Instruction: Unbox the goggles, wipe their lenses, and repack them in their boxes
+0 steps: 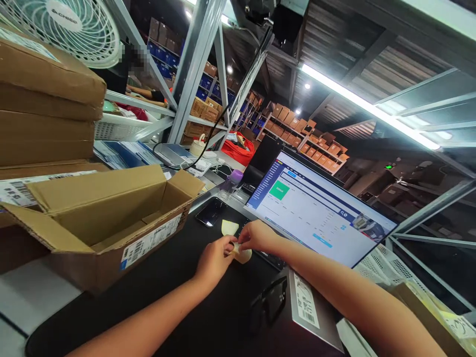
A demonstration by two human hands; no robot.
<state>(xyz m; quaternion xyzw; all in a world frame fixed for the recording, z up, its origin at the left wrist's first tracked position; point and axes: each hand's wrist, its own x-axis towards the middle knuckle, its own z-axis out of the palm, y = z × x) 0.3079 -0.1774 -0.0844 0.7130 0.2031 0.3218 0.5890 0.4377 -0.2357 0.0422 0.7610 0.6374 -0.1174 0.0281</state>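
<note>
My left hand (213,260) and my right hand (256,235) meet over a black mat (178,292), both pinching a small pale yellow piece (243,255) that lies on it. A second pale yellow piece (229,227) rests just beyond the hands. An open cardboard box (107,223) with a barcode label stands to the left of my left forearm, its flaps spread and its inside bare.
A lit monitor (316,208) stands behind my right hand. A dark phone (210,212) lies beside the box. Stacked cardboard boxes (44,99) and a white fan (74,25) are at far left. A labelled grey device (308,307) sits under my right forearm. Metal shelving rises behind.
</note>
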